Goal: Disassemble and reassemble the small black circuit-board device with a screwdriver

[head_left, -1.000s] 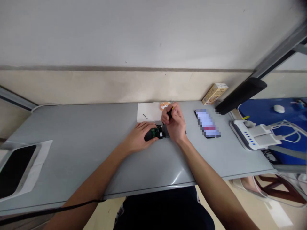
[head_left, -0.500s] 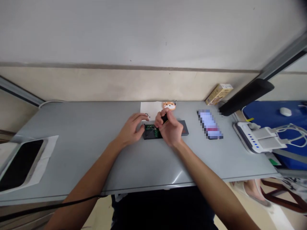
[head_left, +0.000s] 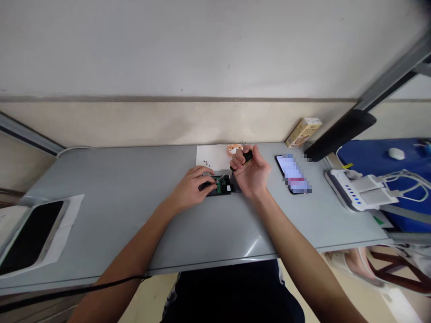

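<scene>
A screwdriver with a black handle is gripped in my right hand, its thin shaft slanting down to the left. The tip reaches a green circuit board set in a dark, flat device on the table. Thumb and fingers of my left hand close together at the board beside the screwdriver tip; whatever they pinch is hidden or too small to name. Just behind lies a white sheet of paper with several tiny dark pieces, perhaps screws.
An orange animal-faced item is on the paper's right part. To the right are a phone, a small carton and a white power strip with plugs. A black-screened tablet-like device lies at the left.
My right hand has shifted right with the screwdriver, uncovering more of the board and the shaft. My left hand has moved right, its fingers closing in at the screwdriver tip.
</scene>
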Demonstrator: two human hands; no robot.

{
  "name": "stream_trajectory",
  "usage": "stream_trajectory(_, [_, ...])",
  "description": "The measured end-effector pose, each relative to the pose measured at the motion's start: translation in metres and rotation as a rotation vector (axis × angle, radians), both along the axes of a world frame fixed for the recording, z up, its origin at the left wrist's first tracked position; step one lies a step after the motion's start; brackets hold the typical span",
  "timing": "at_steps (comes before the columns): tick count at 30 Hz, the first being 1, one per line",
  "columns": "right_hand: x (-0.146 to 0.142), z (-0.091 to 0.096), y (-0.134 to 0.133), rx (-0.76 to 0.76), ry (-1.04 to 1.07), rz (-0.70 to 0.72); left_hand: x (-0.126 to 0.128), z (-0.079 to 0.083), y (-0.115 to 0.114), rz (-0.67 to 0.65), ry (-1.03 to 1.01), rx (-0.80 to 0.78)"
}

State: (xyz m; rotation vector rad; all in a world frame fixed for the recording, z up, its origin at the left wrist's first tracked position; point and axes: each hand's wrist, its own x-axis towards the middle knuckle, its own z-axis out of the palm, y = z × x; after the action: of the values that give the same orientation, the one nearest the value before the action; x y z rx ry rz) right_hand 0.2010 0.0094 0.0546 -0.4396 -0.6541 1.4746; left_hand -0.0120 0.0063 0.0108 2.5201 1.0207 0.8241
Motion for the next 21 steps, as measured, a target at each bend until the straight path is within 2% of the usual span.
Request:
stream_trajectory(5, [0.013,-0.002,0.009,-0.02,0.111,-0.049,-0.001,0.0,0.001,0.007,-0.051,-0.008])
stream_trajectory(11, [0.05,-0.018,0.028,-0.106,0.292,-0.152,0.001,-0.001,0.013,0.099,-0.071,-0.001])
stream_trajectory(16, [0.076,-0.031,0.038,-0.147,0.375,-0.221,0.018,0.012,0.041,0.054,0.122,0.035])
stream_trajectory(21, [0.078,-0.036,0.04,-0.171,0.339,-0.208,0.04,0.021,0.076,0.059,0.292,0.05])
